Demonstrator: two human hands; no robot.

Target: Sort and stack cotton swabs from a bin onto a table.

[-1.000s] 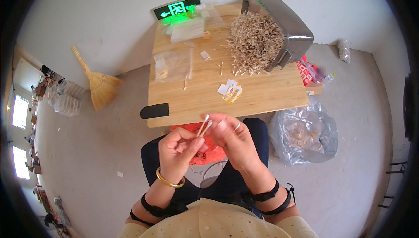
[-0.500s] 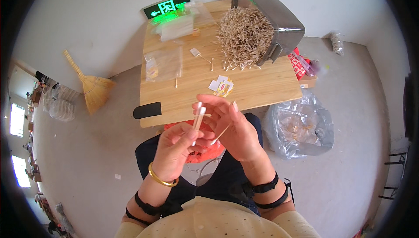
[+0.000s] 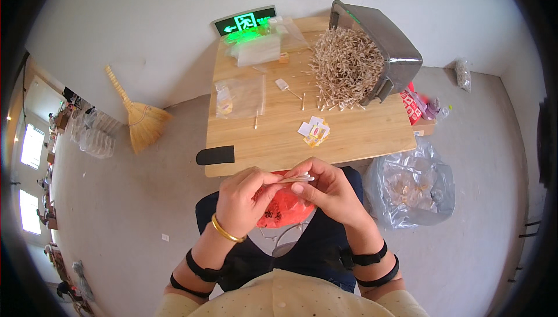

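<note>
A small bunch of cotton swabs (image 3: 297,178) lies nearly level between my two hands, white tips toward the right. My left hand (image 3: 245,196) pinches the sticks at their left part. At the tip end, the thumb and fingers of my right hand (image 3: 332,194) close around the bunch. Both hands are over my lap, just off the table's front edge. Under them hangs a red plastic bag (image 3: 285,211), partly hidden. Beyond them on the wooden table (image 3: 349,145) sits a small pile of yellow and white cards (image 3: 315,131).
A grey bin (image 3: 401,55) lies tipped at the back right, with a heap of cotton swabs (image 3: 346,67) spilling out. Clear plastic bags (image 3: 256,54) lie near a lit green exit sign (image 3: 245,23). A large clear sack (image 3: 410,186) stands right; a broom (image 3: 145,122) leans left.
The swabs, upright in my left hand before, now lie level. My right hand, spread beside them with one slanted swab at its fingers, has closed in on the bunch. The view has shifted.
</note>
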